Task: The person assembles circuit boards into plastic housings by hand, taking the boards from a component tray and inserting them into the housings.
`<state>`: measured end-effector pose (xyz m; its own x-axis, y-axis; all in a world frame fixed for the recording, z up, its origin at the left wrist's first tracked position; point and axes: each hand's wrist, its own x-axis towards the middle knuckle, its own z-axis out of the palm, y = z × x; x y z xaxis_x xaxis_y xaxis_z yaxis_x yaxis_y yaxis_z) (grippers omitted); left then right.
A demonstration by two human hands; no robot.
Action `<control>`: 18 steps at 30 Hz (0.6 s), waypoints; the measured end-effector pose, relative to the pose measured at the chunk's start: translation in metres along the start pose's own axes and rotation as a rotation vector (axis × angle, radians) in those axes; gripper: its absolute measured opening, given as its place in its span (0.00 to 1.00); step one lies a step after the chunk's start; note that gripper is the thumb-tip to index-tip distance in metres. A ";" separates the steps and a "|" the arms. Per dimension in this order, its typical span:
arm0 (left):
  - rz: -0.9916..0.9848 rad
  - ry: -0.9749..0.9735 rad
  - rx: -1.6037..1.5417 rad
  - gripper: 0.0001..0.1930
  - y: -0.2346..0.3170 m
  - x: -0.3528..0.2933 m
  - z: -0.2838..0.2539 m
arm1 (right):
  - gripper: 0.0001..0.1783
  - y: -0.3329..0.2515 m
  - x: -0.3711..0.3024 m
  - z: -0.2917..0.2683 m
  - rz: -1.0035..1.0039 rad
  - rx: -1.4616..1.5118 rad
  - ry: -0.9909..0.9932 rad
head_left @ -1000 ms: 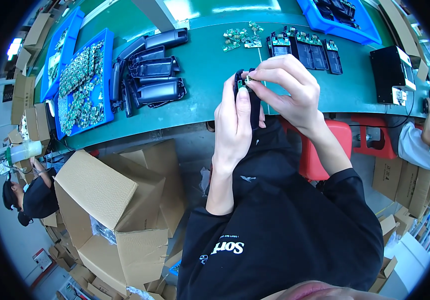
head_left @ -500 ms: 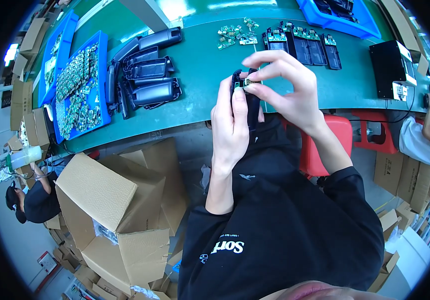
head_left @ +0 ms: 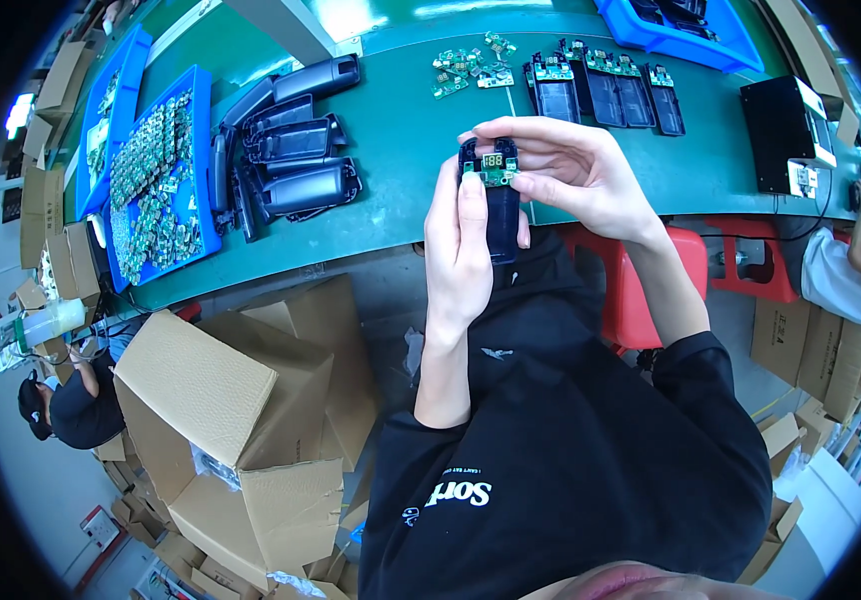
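Between both hands: black casing point(head_left: 503, 225), held with hollow side up and long axis pointing away from the body; green board point(head_left: 499, 178) with small display point(head_left: 493, 160) set across its far end.
Left hand point(head_left: 458, 240): clamped on the casing from its left side, with thumb laid near the board's left end and fingertips showing past the casing's right edge.
Right hand point(head_left: 591, 180): cupped over the far end, with thumb tip at the board's right end and fingers curved behind; gripping or merely steadying, cannot tell.
Done on this casing: board laid in, display facing up; judged close to seated. Fully home or not, cannot tell; fastenings too small to make out.
Left on this casing: hollow face not yet covered.
Fitted casings point(head_left: 557, 100): just beyond the right hand on the green table point(head_left: 401, 170), several in a row, boards already at their far ends.
Loose boards point(head_left: 463, 72): beyond both hands, in a small pile, not yet housed.
Black shells point(head_left: 311, 190): well to the left of the left hand, stacked; contents mostly hidden.
Blue tray point(head_left: 207, 190): farther left of the left hand, heaped with more boards.
Batch stage: judged partway, with plenty of boards unused.
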<state>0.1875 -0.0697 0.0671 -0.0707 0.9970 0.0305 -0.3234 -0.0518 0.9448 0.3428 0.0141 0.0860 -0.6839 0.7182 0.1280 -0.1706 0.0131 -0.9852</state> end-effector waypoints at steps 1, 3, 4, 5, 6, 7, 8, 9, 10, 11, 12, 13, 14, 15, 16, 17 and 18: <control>-0.012 -0.003 0.005 0.19 0.000 0.000 -0.001 | 0.26 -0.003 -0.001 0.000 0.051 -0.031 0.015; -0.025 -0.005 0.009 0.19 0.000 -0.001 -0.002 | 0.25 -0.006 -0.004 0.001 0.153 -0.093 0.046; -0.022 -0.012 -0.009 0.19 -0.001 -0.002 -0.002 | 0.25 -0.005 -0.004 0.002 0.155 -0.092 0.046; -0.019 -0.018 -0.028 0.20 -0.001 -0.003 -0.002 | 0.25 -0.004 -0.005 0.003 0.130 -0.081 0.053; -0.016 -0.027 -0.046 0.20 -0.001 -0.003 -0.001 | 0.25 -0.004 -0.005 0.004 0.103 -0.073 0.063; -0.018 -0.028 -0.047 0.20 -0.001 -0.003 -0.001 | 0.24 -0.004 -0.006 0.004 0.077 -0.064 0.073; -0.016 -0.031 -0.059 0.20 -0.002 -0.002 -0.001 | 0.24 -0.005 -0.006 0.005 0.078 -0.064 0.075; -0.014 -0.034 -0.071 0.20 -0.002 -0.002 -0.001 | 0.24 -0.007 -0.007 0.006 0.093 -0.077 0.081; -0.013 -0.037 -0.083 0.20 -0.002 -0.002 0.000 | 0.24 -0.009 -0.008 0.007 0.109 -0.089 0.088; -0.015 -0.039 -0.084 0.20 -0.003 -0.002 0.000 | 0.24 -0.009 -0.008 0.007 0.124 -0.102 0.097; -0.008 -0.035 -0.070 0.20 -0.004 -0.002 0.000 | 0.24 -0.008 -0.009 0.007 0.125 -0.102 0.100; 0.000 -0.032 -0.056 0.20 -0.005 -0.002 0.000 | 0.24 -0.007 -0.009 0.007 0.101 -0.097 0.104; 0.007 -0.028 -0.042 0.20 -0.006 -0.003 0.000 | 0.24 -0.006 -0.010 0.007 0.077 -0.093 0.108; 0.004 -0.032 -0.043 0.20 -0.007 -0.002 0.000 | 0.24 -0.005 -0.010 0.007 0.053 -0.088 0.113; -0.002 -0.041 -0.070 0.20 -0.008 -0.001 0.000 | 0.24 -0.005 -0.010 0.007 0.054 -0.087 0.113; -0.008 -0.050 -0.097 0.20 -0.009 0.000 0.000 | 0.24 -0.005 -0.011 0.007 0.040 -0.114 0.113; -0.014 -0.059 -0.125 0.20 -0.009 0.000 0.000 | 0.24 -0.005 -0.011 0.007 0.027 -0.142 0.113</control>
<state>0.1901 -0.0693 0.0586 -0.0110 0.9992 0.0397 -0.4390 -0.0405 0.8976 0.3462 0.0009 0.0902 -0.6013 0.7933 0.0954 -0.0459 0.0849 -0.9953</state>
